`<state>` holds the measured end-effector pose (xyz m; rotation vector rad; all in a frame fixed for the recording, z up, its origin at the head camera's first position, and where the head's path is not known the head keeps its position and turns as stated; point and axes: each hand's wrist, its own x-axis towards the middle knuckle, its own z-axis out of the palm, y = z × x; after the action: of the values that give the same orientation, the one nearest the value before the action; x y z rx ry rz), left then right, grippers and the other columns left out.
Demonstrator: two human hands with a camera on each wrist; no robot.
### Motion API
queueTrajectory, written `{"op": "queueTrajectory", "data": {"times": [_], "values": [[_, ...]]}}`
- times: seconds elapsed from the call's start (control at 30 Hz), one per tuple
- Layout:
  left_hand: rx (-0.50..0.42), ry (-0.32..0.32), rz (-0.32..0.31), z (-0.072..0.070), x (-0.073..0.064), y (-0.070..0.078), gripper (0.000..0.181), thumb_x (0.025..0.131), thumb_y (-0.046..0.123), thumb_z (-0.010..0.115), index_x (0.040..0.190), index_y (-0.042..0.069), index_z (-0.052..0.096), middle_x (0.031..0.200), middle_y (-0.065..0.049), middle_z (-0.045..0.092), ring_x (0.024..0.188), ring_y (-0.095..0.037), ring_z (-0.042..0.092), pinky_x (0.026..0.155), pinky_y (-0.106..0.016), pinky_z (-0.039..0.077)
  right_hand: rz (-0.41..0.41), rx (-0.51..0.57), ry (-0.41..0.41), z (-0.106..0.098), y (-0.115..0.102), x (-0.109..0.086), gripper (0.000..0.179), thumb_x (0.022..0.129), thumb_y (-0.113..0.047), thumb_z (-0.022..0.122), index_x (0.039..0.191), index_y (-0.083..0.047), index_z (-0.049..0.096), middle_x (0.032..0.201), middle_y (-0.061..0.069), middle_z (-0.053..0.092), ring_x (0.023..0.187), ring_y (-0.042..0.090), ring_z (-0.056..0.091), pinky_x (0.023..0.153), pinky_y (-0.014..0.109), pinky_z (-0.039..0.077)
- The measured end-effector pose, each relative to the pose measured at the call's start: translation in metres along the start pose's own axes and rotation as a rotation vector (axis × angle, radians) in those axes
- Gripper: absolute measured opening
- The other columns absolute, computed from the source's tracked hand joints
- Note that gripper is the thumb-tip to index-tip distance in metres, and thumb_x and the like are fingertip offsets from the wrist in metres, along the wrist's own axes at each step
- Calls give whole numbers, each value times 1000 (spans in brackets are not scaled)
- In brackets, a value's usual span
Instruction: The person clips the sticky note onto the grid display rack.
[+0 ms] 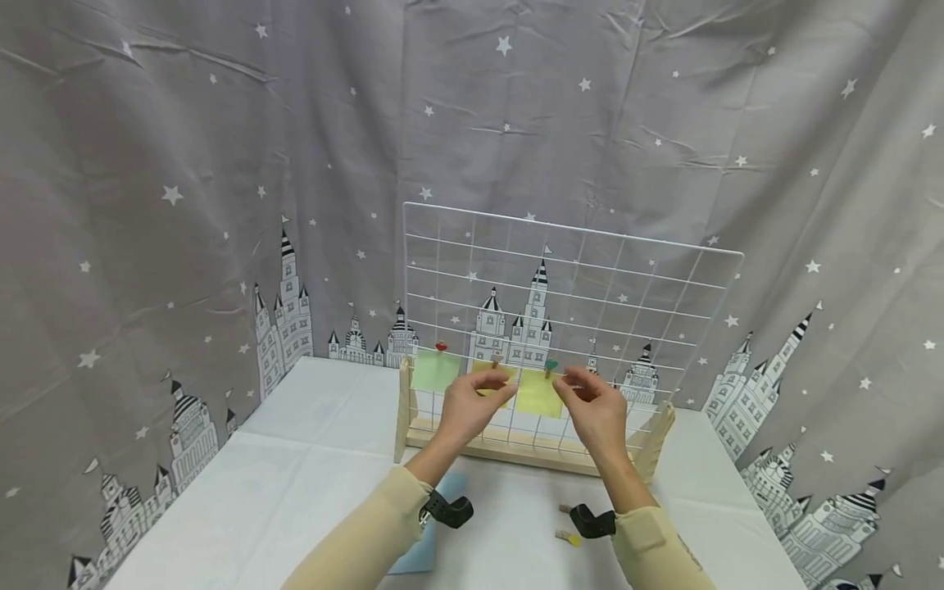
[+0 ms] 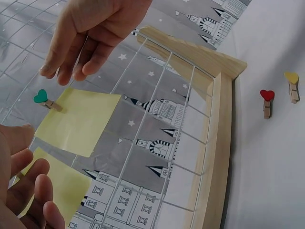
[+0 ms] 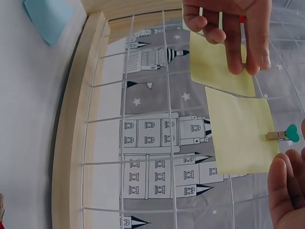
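Note:
A yellow sticky note hangs on the white wire grid, held at its top by a small clothespin with a green heart. My left hand hovers at its left, fingers loosely bent and empty, overlapping a second yellow note. On the other side, by the right edge, my right hand is raised with relaxed fingers and nothing between them. Farther left a green note hangs under a red heart clothespin. The second note's clip is mostly hidden in the right wrist view.
The grid stands in a wooden base on a white table. In front lie a red heart clothespin and a yellow heart one. Blue paper lies partly under the left forearm. A grey curtain backs the table.

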<state>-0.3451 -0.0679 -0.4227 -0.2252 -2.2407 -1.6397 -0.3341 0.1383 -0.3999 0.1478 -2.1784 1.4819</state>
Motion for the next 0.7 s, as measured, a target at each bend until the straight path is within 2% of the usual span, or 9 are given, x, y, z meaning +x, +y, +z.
{"op": "queueTrajectory", "data": {"times": [0.23, 0.43, 0.7], "values": [[4, -23, -7, -11, -3, -2, 28, 89, 37, 80, 113, 23, 79, 101, 4, 78, 96, -15, 69, 80, -33, 56, 3, 25, -26, -4, 4, -2, 28, 90, -20, 81, 117, -12, 77, 105, 10, 77, 81, -3, 68, 71, 17, 54], [32, -24, -1, -23, -4, -9, 31, 90, 38, 80, 116, 20, 78, 103, 4, 78, 99, -16, 69, 83, -36, 56, -1, 60, -28, -9, 8, -3, 29, 89, -20, 82, 117, -10, 78, 106, 13, 77, 81, -3, 68, 72, 15, 53], [65, -20, -21, -32, -8, -17, 29, 89, 35, 81, 114, 19, 78, 101, 4, 78, 102, -16, 70, 88, -37, 55, 25, 14, -36, -17, 15, -10, 29, 91, -24, 81, 117, -12, 78, 107, 12, 76, 82, 0, 67, 72, 16, 52]]}}
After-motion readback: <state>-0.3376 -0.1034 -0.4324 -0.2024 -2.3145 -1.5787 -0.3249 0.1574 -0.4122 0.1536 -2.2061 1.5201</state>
